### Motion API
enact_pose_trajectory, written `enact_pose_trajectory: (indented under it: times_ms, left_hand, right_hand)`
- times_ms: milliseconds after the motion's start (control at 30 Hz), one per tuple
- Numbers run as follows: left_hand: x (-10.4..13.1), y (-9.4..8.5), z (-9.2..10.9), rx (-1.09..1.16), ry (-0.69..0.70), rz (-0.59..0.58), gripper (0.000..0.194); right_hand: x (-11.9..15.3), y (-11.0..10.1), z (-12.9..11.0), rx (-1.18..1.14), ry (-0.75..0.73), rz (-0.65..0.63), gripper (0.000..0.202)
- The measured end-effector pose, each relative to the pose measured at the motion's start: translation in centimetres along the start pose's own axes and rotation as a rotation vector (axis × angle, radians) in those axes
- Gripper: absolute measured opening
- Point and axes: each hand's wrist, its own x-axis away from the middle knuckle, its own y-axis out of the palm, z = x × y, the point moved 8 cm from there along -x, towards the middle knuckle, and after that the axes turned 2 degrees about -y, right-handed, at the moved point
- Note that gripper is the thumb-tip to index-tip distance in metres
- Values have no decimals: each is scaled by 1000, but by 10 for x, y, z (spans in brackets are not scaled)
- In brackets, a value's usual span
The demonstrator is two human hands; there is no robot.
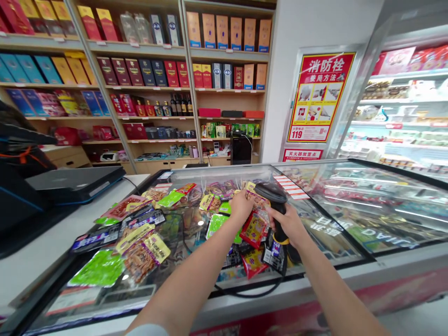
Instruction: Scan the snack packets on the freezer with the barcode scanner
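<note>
Snack packet (258,201), one of many over the freezer's glass lid (175,233), is pinched at its near edge by the left hand's (241,206) fingers; the right hand's (289,223) fingers wrap the handle of a barcode scanner (279,212), its head close by. Scanning looks partway through, in my judgement: green packets (100,268) and others spread at left may be one batch, red packets (255,229) near the hands another. Which are already scanned I cannot tell.

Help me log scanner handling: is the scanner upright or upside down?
Upright: the scanner has its head on top and its handle below, held in the right hand.
</note>
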Motion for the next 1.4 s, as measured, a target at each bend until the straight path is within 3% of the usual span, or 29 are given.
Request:
enact_pose_trajectory:
  times_ms: [167, 367, 500, 633, 800, 967, 1067, 1167, 1233, 1400]
  left_hand:
    - [3, 20, 8, -165, 61, -45, 19]
    - [0, 28, 10, -140, 65, -58, 32]
    - [0, 16, 3, -82, 40, 20, 32]
    - [1, -13, -12, 4, 46, 100, 22]
    - [-6, -65, -55, -13, 31, 117, 20]
    - [-31, -130, -138, -168, -141, 172, 23]
    - [-51, -156, -182, -296, -274, 183, 31]
    - [-73, -160, -205, -405, -338, 161, 40]
    - [-89, -156, -212, -439, -349, 166, 44]
    - [-129, -138, -225, -447, -399, 121, 43]
  right_hand:
    - [3, -3, -3, 2, 5, 12, 37]
    - [1, -2, 3, -2, 7, 42, 39]
    - [0, 1, 13, -23, 33, 77, 39]
    - [-1, 15, 20, -44, 85, 19, 39]
    - [-2, 35, 15, -54, 41, -34, 38]
    - [-5, 78, 0, -1, -45, -111, 39]
    - [-10, 117, -6, -24, -60, -170, 37]
    - [-14, 152, -4, -78, -33, -222, 38]
    - [-15, 165, 2, -61, -20, -245, 39]
    - [-13, 158, 17, 98, -20, -253, 37]
